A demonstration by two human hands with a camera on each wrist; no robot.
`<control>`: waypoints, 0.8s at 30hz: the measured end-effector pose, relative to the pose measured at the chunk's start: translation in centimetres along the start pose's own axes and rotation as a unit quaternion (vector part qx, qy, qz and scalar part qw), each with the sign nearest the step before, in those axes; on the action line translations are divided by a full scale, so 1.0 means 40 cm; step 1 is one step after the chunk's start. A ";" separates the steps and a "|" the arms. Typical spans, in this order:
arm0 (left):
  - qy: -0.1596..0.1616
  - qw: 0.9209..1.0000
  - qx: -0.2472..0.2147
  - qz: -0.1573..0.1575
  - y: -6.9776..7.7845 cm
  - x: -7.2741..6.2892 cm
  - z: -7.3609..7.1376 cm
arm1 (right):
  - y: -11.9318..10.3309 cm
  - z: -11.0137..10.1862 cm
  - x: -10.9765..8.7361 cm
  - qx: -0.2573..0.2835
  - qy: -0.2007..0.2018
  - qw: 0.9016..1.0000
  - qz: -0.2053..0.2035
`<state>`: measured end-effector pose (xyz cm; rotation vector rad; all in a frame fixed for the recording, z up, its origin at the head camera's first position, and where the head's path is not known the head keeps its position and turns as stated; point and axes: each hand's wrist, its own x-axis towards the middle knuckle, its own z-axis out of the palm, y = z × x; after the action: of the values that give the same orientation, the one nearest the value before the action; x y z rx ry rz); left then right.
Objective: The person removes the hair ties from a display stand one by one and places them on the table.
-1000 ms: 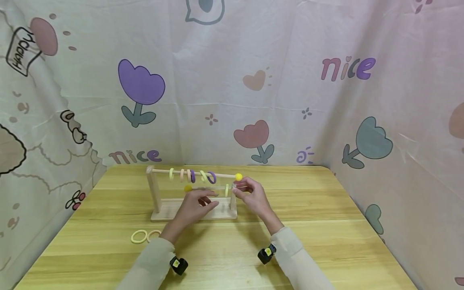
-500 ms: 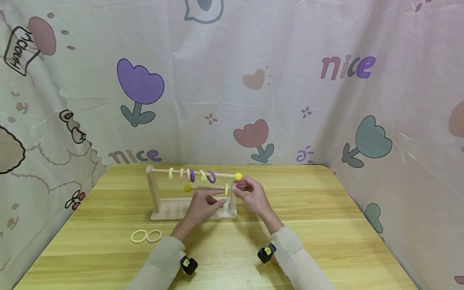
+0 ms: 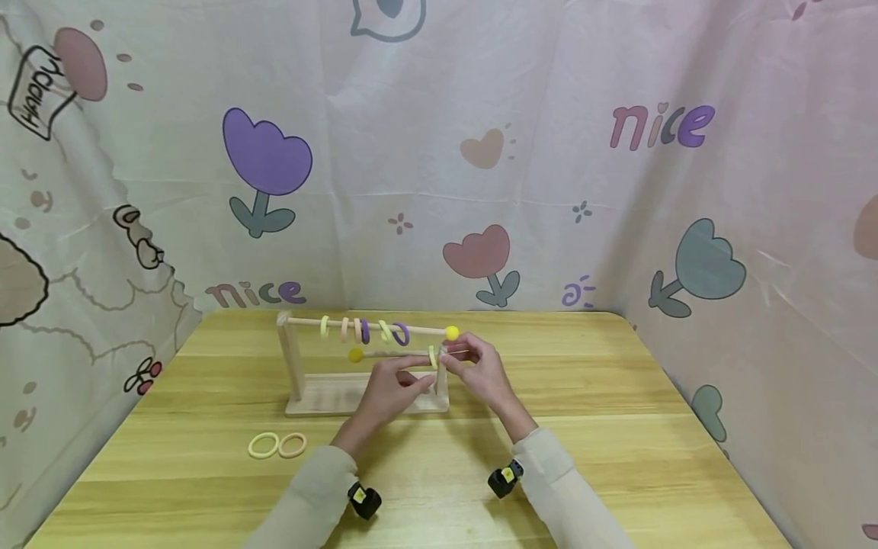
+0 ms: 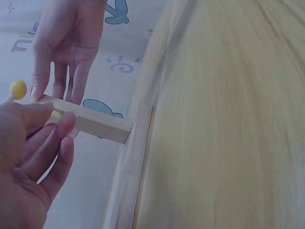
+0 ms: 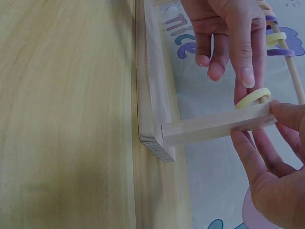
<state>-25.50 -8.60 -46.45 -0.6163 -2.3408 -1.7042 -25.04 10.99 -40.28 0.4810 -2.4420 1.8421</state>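
A wooden ring rack (image 3: 329, 396) stands on the table with two posts and two rods. Its lower rod (image 3: 394, 354) runs left from the right post (image 5: 214, 128) to a yellow ball (image 3: 355, 355). One pale yellow ring (image 5: 253, 98) hangs on that rod, close beside the post. My left hand (image 3: 389, 393) is at this ring, thumb and index finger extended and apart, fingertips right at its edge. My right hand (image 3: 482, 372) grips the top of the right post between thumb and fingers. In the left wrist view, my left fingers (image 4: 35, 114) partly hide the ring.
Yellow, peach and purple rings (image 3: 365, 331) hang on the upper rod, which ends in another yellow ball (image 3: 452, 333). A yellow ring (image 3: 264, 445) and a peach ring (image 3: 293, 445) lie on the table, front left. A patterned cloth (image 3: 384, 152) hangs behind.
My left hand has moved right along the lower rod to the pale yellow ring, which now sits slightly nearer the post. My right hand keeps its grip on the post.
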 end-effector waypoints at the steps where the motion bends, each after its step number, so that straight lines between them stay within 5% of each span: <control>1: -0.002 1.000 -0.004 0.000 0.000 0.001 0.001 | 0.001 -0.001 0.001 0.000 -0.001 1.000 0.000; 12: -0.007 1.000 -0.024 -0.018 -0.002 -0.001 0.003 | 0.004 -0.001 0.002 -0.003 0.002 1.000 0.000; 24: 0.012 1.000 0.002 -0.020 0.004 -0.003 0.000 | -0.002 -0.002 -0.003 0.005 0.000 1.000 0.000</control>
<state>-25.32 -8.60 -46.35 -0.5488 -2.3546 -1.7125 -24.91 11.07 -40.20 0.4829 -2.4345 1.8544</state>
